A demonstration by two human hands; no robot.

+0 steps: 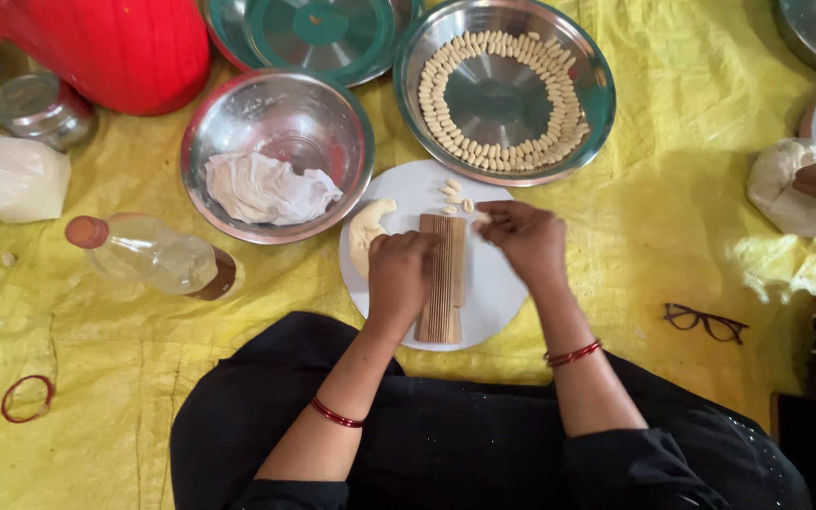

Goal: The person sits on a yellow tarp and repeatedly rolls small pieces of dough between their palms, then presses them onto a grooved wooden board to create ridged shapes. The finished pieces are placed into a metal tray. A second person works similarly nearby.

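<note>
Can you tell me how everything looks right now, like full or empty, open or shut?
steel plate: holds rings of shaped dough pieces
steel bowl: holds a crumpled white cloth
plastic bottle: capped, lying down
ridged wooden board: flat on white round board
left hand: pressing the ridged board
right hand: pinching a dough bit
eyeglasses: lying open

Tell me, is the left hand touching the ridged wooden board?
Touching. The head view shows the left hand pressing flat on the ridged wooden board, covering its upper left part.

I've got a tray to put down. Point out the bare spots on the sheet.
Bare sheet lies between the steel plate and another person's dough, above the glasses. More lies below the bottle, beside the red ring. Around the bowl and white board it is crowded.
</note>
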